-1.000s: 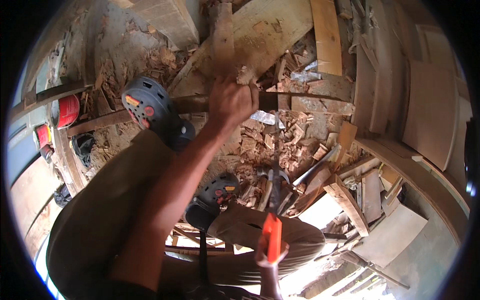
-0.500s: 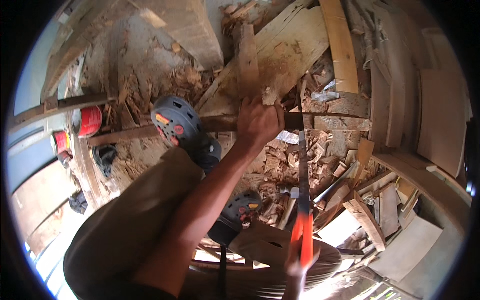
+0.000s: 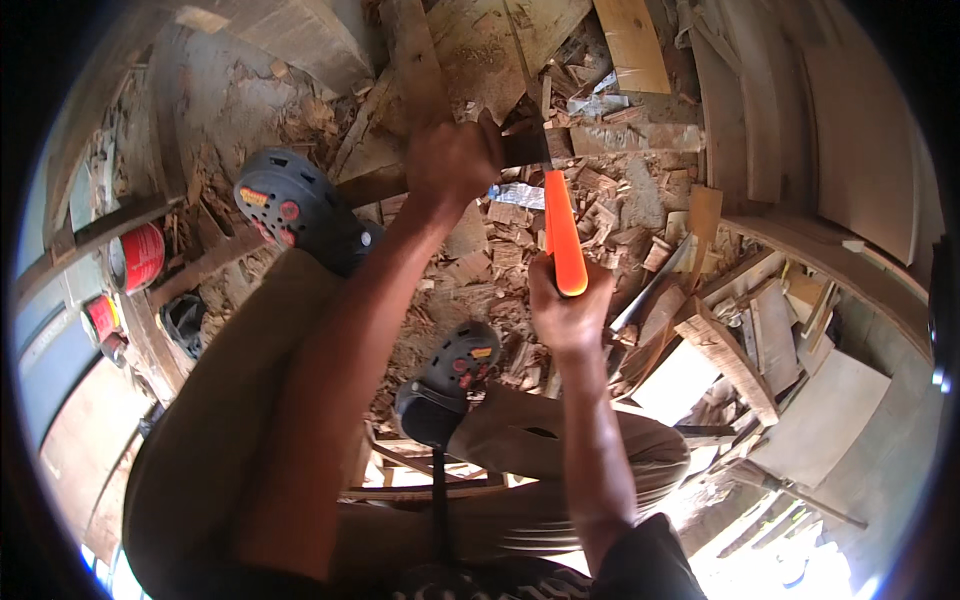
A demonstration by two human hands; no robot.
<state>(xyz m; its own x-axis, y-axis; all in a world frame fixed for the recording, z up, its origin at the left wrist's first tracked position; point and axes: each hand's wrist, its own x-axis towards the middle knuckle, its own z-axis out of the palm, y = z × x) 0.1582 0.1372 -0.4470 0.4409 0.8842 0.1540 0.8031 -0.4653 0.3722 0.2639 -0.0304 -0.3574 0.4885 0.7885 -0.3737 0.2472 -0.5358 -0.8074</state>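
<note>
My right hand [image 3: 572, 305] is wrapped around the orange handle [image 3: 565, 235] of a handsaw. Its dark blade [image 3: 546, 152] points away from me, by a length of wood [image 3: 637, 140] lying crosswise; the far part is hard to make out. To the left, my left hand [image 3: 452, 165] is closed where a brown wooden strip [image 3: 415, 65] meets the dark crosswise wood [image 3: 375, 186]. The fingers hide the exact grip, but they seem to hold the strip down. Both arms reach forward between my bent knees.
Wood chips and offcuts [image 3: 600, 215] litter the ground ahead. My dark clogs [image 3: 290, 205] stand left and middle. Scrap boards [image 3: 735, 345] are piled at the right, beside a wooden frame [image 3: 840, 265]. Red cans [image 3: 137, 257] stand at the left. A wide board [image 3: 470, 50] lies ahead.
The right hand has pushed the saw forward, away from me, so more of the blade lies beyond the wood. The whole view has shifted; my left hand keeps its place on the wood.
</note>
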